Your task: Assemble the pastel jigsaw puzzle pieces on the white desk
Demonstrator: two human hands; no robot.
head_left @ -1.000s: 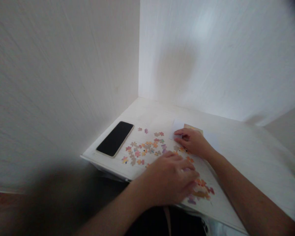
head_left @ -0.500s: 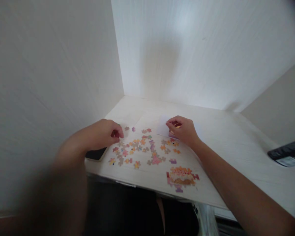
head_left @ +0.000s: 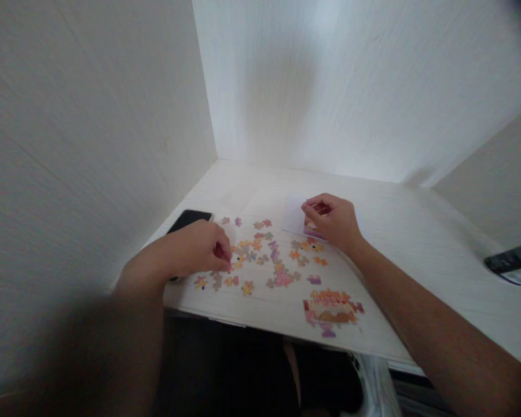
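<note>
Several loose jigsaw pieces (head_left: 260,255) in orange, pink and purple lie scattered on a pale wooden desk (head_left: 399,243). My left hand (head_left: 200,249) rests at the left edge of the scatter, fingers curled in a pinch on a small piece I can barely make out. Farther back, my right hand (head_left: 334,220) is closed over a small picture card (head_left: 310,227) lying on a white sheet (head_left: 294,215). A joined patch of puzzle (head_left: 332,307) sits near the desk's front edge.
A black phone (head_left: 189,219) lies at the desk's left, partly behind my left hand. A dark flat object (head_left: 512,260) sits at the far right. White walls close the desk in at the left and back. Below the front edge it is dark.
My left hand swept from the joined patch at the front to the left side of the loose pieces and pinched there. The view shifted; the right hand stayed on the card.
</note>
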